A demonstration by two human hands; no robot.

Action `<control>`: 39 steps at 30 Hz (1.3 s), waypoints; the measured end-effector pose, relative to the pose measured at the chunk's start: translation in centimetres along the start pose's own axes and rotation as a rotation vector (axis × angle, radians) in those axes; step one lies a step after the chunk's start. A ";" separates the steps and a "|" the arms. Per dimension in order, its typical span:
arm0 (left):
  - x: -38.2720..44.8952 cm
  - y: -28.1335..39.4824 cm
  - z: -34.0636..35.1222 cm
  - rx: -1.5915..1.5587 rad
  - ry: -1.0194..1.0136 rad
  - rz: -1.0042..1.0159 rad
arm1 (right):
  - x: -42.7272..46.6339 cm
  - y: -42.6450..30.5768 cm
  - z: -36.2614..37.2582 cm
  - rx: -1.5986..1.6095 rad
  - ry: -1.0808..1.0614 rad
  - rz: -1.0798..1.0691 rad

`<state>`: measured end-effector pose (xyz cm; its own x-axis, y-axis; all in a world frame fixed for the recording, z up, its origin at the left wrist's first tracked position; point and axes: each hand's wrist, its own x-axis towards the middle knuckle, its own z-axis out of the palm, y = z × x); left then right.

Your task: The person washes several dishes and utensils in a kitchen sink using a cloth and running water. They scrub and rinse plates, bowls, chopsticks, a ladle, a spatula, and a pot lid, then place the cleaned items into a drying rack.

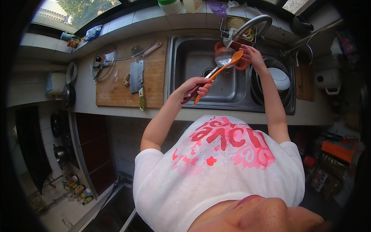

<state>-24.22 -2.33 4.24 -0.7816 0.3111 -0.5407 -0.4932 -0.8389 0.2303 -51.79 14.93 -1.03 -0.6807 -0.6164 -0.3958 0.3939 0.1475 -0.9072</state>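
Over the steel sink basin [188, 63], my left hand [197, 88] grips two utensils together: a metal ladle [224, 56] with a brown handle and an orange spoon [237, 56]. Water from the curved faucet [252, 23] runs onto the ladle's bowl. My right hand [252, 56] is raised beside the orange spoon's head, with its fingers apart; whether a fingertip touches the spoon cannot be told. Behind the utensils, orange-red items [242, 64] sit at the back of the basin, partly hidden.
Left of the sink, a cleaver [136, 76] and a piece of ginger [126, 79] lie on a wooden cutting board [110, 97]. A wire rack [223, 32] stands behind the basin. On the right, a white bowl [278, 79] rests in a dark perforated basin [268, 62].
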 end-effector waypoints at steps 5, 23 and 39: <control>-0.2 0.0 -1.0 0.338 0.107 0.107 | 0.5 0.5 1.1 0.022 -0.032 -0.049; 2.6 -0.4 -5.1 2.270 1.220 1.119 | 6.4 -1.1 3.8 -0.184 0.111 -0.548; 5.0 -0.5 -4.2 2.082 1.080 0.794 | 4.9 4.4 8.5 -0.681 0.178 -0.890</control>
<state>-26.31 -2.22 -1.99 -0.8743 -0.4726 0.1109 -0.4307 0.8605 0.2720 -48.17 5.95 -5.74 -0.6501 -0.6021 0.4636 -0.6552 0.1352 -0.7433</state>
